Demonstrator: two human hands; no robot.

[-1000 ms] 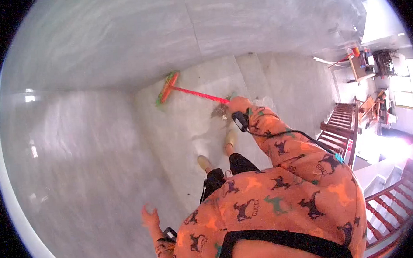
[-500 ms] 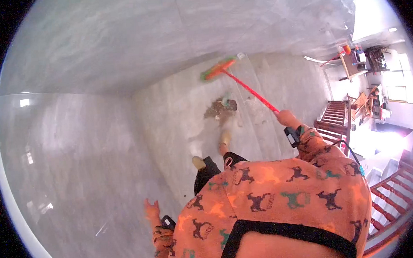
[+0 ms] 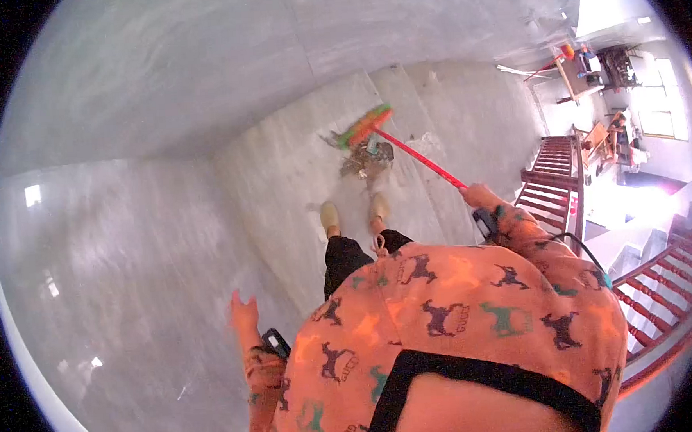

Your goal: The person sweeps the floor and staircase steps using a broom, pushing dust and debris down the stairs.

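My right hand [image 3: 481,196] is closed round the end of a red broom handle [image 3: 423,161]. At its far end the green and orange broom head [image 3: 367,126] rests on the grey floor, next to a dark pile of debris [image 3: 366,160]. My left hand [image 3: 243,309] holds nothing, its fingers apart, in front of the grey wall at the lower left. A small black device is strapped at each wrist.
My two feet in light shoes [image 3: 329,215] stand below the debris. A step edge runs beside the broom. At the right are wooden stair railings [image 3: 547,176], a table [image 3: 576,75], a window [image 3: 659,98] and a distant person [image 3: 617,131].
My right hand and the broom handle have moved right. The broom head has swung right, then down beside the debris. My left hand has risen slightly, and my feet have shifted.
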